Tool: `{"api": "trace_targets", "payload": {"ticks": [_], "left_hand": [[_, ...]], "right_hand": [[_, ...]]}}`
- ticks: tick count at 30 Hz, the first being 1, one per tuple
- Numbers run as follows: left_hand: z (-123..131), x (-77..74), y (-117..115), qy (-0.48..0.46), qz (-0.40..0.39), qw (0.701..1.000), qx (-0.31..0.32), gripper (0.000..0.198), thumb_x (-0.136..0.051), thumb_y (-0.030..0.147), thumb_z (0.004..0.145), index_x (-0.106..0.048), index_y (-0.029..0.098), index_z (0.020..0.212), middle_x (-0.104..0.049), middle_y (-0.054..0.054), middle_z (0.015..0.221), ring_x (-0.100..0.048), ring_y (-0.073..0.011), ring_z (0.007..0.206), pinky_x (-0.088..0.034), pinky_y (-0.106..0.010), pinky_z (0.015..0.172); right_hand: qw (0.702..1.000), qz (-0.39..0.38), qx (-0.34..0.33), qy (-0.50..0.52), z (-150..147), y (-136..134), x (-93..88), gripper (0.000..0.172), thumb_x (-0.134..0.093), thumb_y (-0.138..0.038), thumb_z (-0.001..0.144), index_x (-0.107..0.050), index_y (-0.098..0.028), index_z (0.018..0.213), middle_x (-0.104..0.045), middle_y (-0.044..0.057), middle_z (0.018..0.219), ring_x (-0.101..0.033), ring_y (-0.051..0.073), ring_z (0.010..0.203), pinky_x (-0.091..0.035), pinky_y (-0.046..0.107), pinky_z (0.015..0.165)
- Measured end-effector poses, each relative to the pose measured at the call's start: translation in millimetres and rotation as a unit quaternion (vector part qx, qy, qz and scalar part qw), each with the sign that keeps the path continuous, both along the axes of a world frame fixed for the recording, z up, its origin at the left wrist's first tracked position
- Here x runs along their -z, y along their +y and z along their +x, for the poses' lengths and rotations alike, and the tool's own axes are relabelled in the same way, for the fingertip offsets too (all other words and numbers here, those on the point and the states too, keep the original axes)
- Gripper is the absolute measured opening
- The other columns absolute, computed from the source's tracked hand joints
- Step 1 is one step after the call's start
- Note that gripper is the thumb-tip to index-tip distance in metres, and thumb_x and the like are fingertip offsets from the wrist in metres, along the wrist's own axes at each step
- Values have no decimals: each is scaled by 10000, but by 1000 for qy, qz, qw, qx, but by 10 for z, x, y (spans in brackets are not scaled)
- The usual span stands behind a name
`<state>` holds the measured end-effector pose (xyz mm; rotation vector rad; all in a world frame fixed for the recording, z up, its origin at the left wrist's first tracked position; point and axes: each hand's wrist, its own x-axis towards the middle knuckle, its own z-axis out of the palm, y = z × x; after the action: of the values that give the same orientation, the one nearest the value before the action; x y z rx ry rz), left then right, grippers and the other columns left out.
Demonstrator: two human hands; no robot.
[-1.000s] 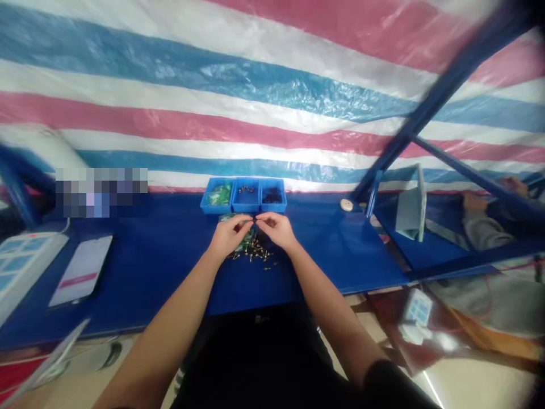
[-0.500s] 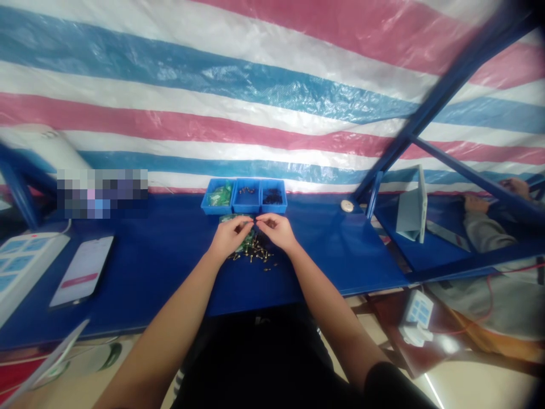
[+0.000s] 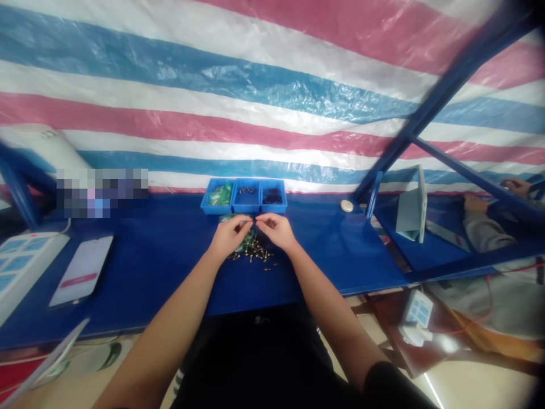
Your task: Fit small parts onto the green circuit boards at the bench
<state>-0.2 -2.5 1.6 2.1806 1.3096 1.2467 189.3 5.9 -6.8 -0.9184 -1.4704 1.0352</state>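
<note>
My left hand [image 3: 229, 235] and my right hand [image 3: 277, 230] meet over a small heap of gold-coloured metal parts [image 3: 254, 254] on the blue table [image 3: 162, 261]. Both hands have fingers pinched together, fingertips nearly touching; what they pinch is too small to name. A few green pieces [image 3: 246, 243] lie under the left fingers. Just behind the hands stand three joined blue bins [image 3: 244, 196]: the left one holds green pieces, the middle one a few small parts, the right one dark parts.
A phone [image 3: 82, 270] and a white device [image 3: 21, 267] lie at the left. A round white object [image 3: 347, 205] and a grey upright panel [image 3: 412, 210] sit to the right. Another person's arm [image 3: 483, 227] rests at the far right. A striped tarp [image 3: 255, 96] hangs behind.
The hands have stayed over the heap, with only slight finger motion. The other person's far hand has shifted a little.
</note>
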Motion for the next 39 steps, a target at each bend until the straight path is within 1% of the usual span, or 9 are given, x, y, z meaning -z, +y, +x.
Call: {"api": "trace_targets", "payload": {"ticks": [4,8,12,17,22,24,31,35,39], "left_hand": [[0,-3,-3,4,-17,1000,-3,267,-558,434,924,-703,213,959,-694,1,746,-628,-134,642,-471,-236,653],[8,-23,-19,-12,-20,1000,6,279,-596,435,903,-695,216,1044,-654,22,682,-597,-121,595,-470,-229,639],[7,-8,-11,-9,4,1000,1,265,-591,428,905,-703,205,996,-613,29,639,-561,-109,570,-457,-223,622],[5,3,2,3,-8,1000,-8,276,-568,446,915,-703,206,931,-684,0,725,-616,-130,626,-471,-236,640],[10,-14,-6,-7,-6,1000,-5,300,-597,456,895,-702,209,1030,-643,17,657,-585,-121,583,-479,-233,640],[9,-11,-4,-6,1,1000,-2,298,-599,455,894,-707,207,1019,-628,22,644,-570,-116,573,-473,-228,633],[3,-8,-1,1,-7,1000,-10,279,-577,448,910,-713,206,933,-720,-21,818,-640,-145,684,-485,-243,682],[6,-25,-14,-6,-20,1000,-4,288,-606,446,894,-700,214,1035,-669,11,699,-600,-125,607,-479,-233,651],[3,-5,-2,-7,-1,1000,-6,274,-604,439,893,-710,209,999,-621,23,644,-567,-112,576,-468,-227,635]], "right_hand": [[1000,2,2,-8,-8,-9,-10,281,-724,-397,769,-731,-186,954,-744,62,885,-669,161,721,-544,297,695],[1000,-1,9,-9,-4,-7,-20,295,-727,-415,761,-730,-186,948,-745,61,892,-672,161,745,-544,294,715],[1000,0,4,-13,-5,-16,-31,292,-723,-409,766,-731,-184,951,-745,62,884,-666,156,723,-542,288,696],[1000,-2,8,-20,-11,-17,-21,295,-718,-418,768,-729,-189,954,-745,59,888,-668,158,726,-547,292,700],[1000,2,14,-17,1,13,6,285,-718,-412,769,-728,-191,950,-745,57,890,-676,162,750,-550,298,727],[1000,4,10,-13,3,12,5,277,-717,-401,771,-729,-189,949,-744,58,885,-674,161,741,-549,298,718],[1000,3,8,-12,-8,-13,-15,279,-720,-394,769,-730,-185,953,-744,63,898,-675,162,747,-547,292,712],[1000,4,16,-22,0,-3,-15,284,-715,-413,771,-730,-194,951,-745,57,889,-672,161,738,-547,294,709],[1000,10,11,-19,2,1,-20,282,-713,-410,772,-730,-190,949,-744,60,882,-667,157,720,-541,290,691]]}}
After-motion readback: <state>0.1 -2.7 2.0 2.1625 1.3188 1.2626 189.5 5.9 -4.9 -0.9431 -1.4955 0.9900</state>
